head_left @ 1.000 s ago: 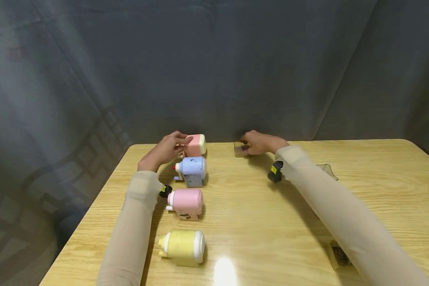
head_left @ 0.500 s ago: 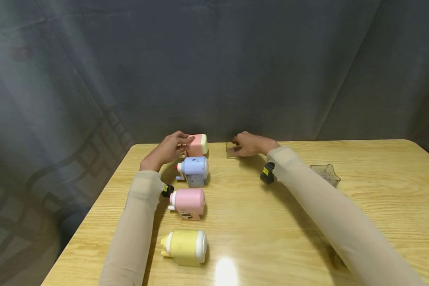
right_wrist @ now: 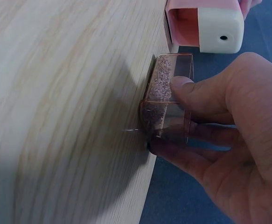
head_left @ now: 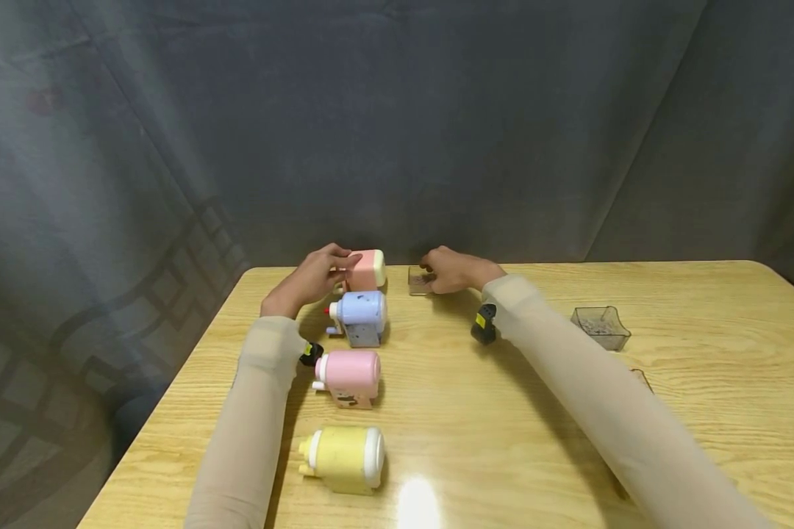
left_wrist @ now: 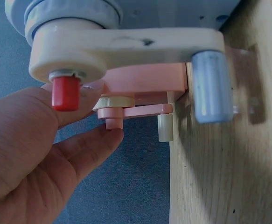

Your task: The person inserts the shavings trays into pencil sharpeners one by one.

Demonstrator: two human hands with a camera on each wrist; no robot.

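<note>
A: Item 1, left hand [head_left: 307, 281]?
B: Curled round the salmon-pink pencil sharpener [head_left: 365, 269] at the far edge of the counter [head_left: 503, 411]; thumb on top, fingers at its crank end. Left wrist view: fingertips [left_wrist: 108, 136] just under the small pink crank knob.

A: Item 2, right hand [head_left: 451, 270]?
B: Pinching a clear shavings drawer [head_left: 420, 280], thumb on one wall, fingers on the other. The drawer sits on the counter's far edge, just right of the salmon-pink sharpener, w/ a gap between them. Right wrist view: brownish shavings inside the drawer [right_wrist: 166, 100]; the sharpener's cream end w/ pencil hole [right_wrist: 219, 28] faces it.

A: Other sharpeners?
B: Three, in a row toward the person: blue sharpener [head_left: 362, 316] right behind the salmon one, pink sharpener [head_left: 347, 376], yellow sharpener [head_left: 344, 457] nearest. All w/ cranks to the left.

A: Misc?
B: Second clear drawer [head_left: 601, 327] w/ shavings on the counter's right side, well apart from both hands. Wrist cams on both beige sleeves. Dark grey curtain [head_left: 397, 125] behind.
</note>
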